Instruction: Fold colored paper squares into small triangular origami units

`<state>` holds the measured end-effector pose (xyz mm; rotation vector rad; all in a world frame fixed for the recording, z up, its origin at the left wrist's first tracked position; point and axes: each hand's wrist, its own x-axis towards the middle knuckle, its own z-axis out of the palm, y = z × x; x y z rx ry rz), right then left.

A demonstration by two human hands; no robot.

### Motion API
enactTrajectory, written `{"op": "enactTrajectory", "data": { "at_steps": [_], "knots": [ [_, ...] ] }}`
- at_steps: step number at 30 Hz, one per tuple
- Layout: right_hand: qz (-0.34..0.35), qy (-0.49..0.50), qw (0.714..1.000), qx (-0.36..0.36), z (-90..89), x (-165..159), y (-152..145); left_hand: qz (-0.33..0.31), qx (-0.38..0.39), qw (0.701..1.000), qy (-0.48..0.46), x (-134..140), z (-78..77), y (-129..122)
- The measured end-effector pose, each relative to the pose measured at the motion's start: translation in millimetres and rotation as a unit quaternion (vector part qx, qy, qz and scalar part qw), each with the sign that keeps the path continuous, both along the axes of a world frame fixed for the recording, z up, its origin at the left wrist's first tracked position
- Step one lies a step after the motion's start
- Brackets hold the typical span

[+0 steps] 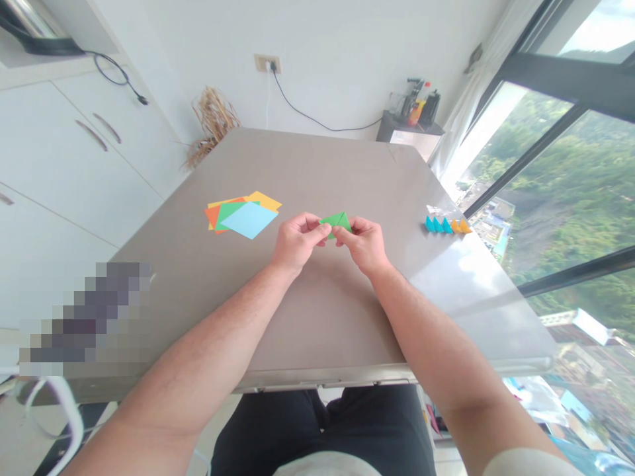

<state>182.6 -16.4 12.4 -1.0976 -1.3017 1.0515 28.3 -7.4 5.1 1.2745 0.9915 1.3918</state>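
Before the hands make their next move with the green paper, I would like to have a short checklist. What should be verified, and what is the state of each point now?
1. Left hand grips the green paper: ok, thumb and fingers pinch it.
2. Right hand grips it too: ok, from the opposite side.
3. Loose sheets apart from the hands: ok, they lie beyond the left hand, to its left.
4. Row of folded pieces apart from the hands: ok, well to the right.
5. Creases of the green paper sharp and even: cannot tell, fingers cover part of it.
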Motion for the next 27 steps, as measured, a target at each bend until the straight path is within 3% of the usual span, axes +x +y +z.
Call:
{"op": "enactTrajectory", "data": {
  "at_steps": [18, 27],
  "knots": [
    [0.015, -0.002, 1.000, 0.000, -3.3, 1.1, 1.6, -0.005, -0.015, 0.999, -0.036, -2.3, -1.1, 3.6],
    [0.031, 0.011, 0.999, 0.005, -2.1, -1.6, -0.3, -0.002, 0.011, 1.000, 0.004, -1.8, -0.9, 1.8]
  ]
}}
